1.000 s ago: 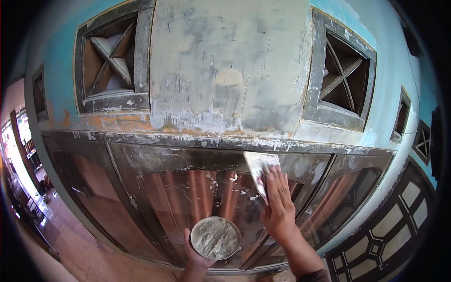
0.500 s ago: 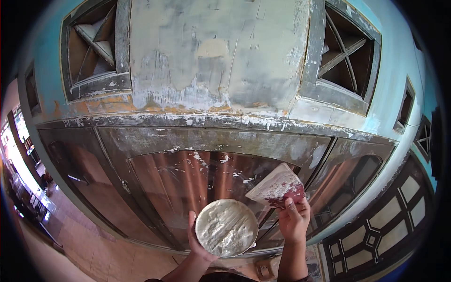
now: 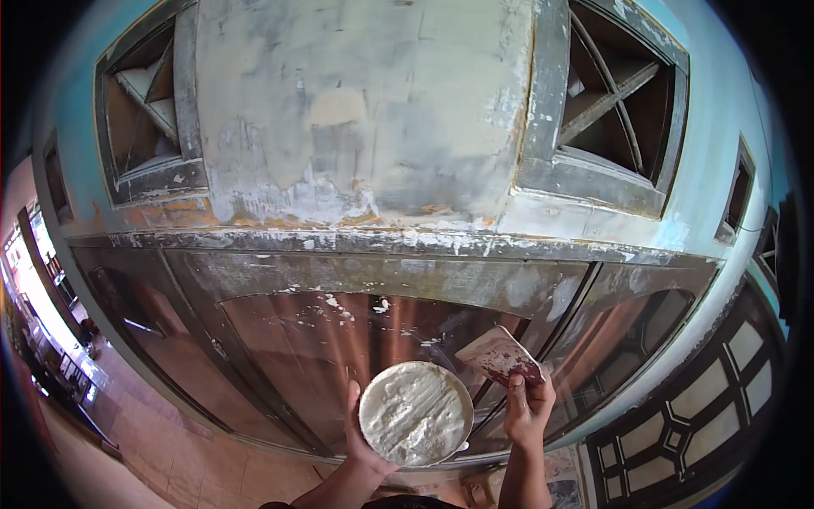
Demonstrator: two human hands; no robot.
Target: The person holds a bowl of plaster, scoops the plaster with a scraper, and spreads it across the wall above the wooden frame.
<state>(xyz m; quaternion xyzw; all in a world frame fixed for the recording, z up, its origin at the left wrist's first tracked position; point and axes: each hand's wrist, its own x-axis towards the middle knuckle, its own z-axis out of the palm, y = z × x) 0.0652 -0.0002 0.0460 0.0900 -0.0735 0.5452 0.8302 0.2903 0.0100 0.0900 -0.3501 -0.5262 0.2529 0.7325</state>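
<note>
My left hand (image 3: 365,443) is wrapped around the side and underside of a round bowl (image 3: 465,447), its thumb up along the left rim. Thick off-white putty (image 3: 414,414) fills the bowl, with ridges and scrape marks across its top. To the right, my right hand (image 3: 529,411) pinches the lower corner of a flat putty spreader (image 3: 506,356), dark red and smeared with pale putty. The spreader is tilted, apart from the bowl and just above its right side. Fingers behind the spreader and under the bowl are hidden.
Ahead stands a patchy, putty-smeared wall panel (image 3: 365,110) between two crossed-bar vents (image 3: 615,110). Below runs a worn wooden ledge (image 3: 373,243) over glazed doors with brown curtains (image 3: 339,339). A dark panelled door (image 3: 691,407) stands right; tiled floor (image 3: 191,450) lies lower left.
The spreader has dropped lower and tipped flatter in my right hand. The bowl sits slightly further right in view. The wall appears shifted left and down as my view moved.
</note>
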